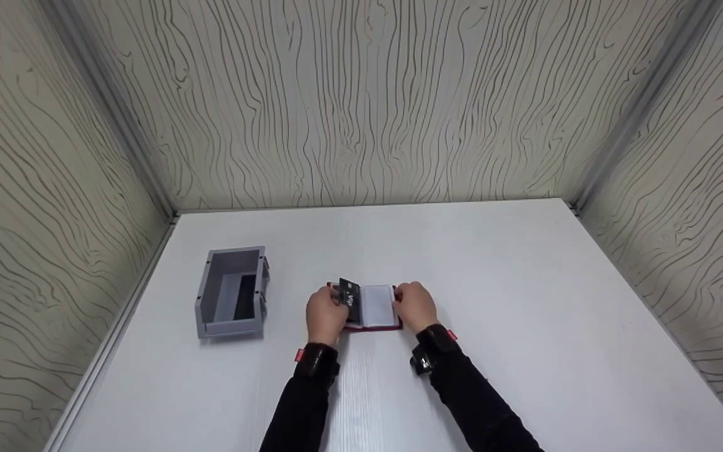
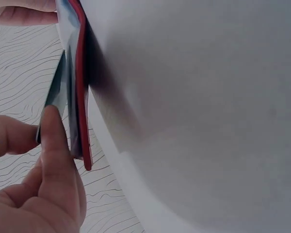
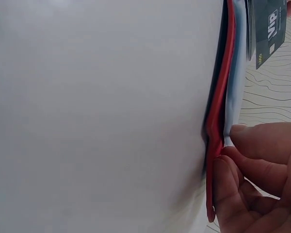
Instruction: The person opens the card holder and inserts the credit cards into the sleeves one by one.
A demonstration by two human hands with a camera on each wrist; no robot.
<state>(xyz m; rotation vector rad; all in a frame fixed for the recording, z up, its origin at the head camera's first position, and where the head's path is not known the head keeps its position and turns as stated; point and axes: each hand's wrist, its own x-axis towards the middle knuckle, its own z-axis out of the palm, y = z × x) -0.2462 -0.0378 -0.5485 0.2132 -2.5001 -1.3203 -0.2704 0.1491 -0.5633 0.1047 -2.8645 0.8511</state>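
Note:
A red-covered card holder (image 1: 378, 328) with clear plastic sleeves lies opened flat on the white table. My left hand (image 1: 326, 316) is at its left side and pinches a black card (image 1: 350, 300) printed "Vip" between thumb and finger. In the left wrist view the card (image 2: 56, 85) stands at an angle above the sleeves. My right hand (image 1: 416, 305) grips the holder's right edge. Seen from the right wrist, its thumb is at the clear sleeve (image 3: 236, 82) while other fingers lie against the red cover (image 3: 218, 116).
To the left on the table (image 1: 524, 270) stands a grey plastic bin (image 1: 230, 328) with a dark flat thing (image 1: 245, 297) inside. Wood-grain patterned panels (image 1: 361, 100) rise at the back and both sides.

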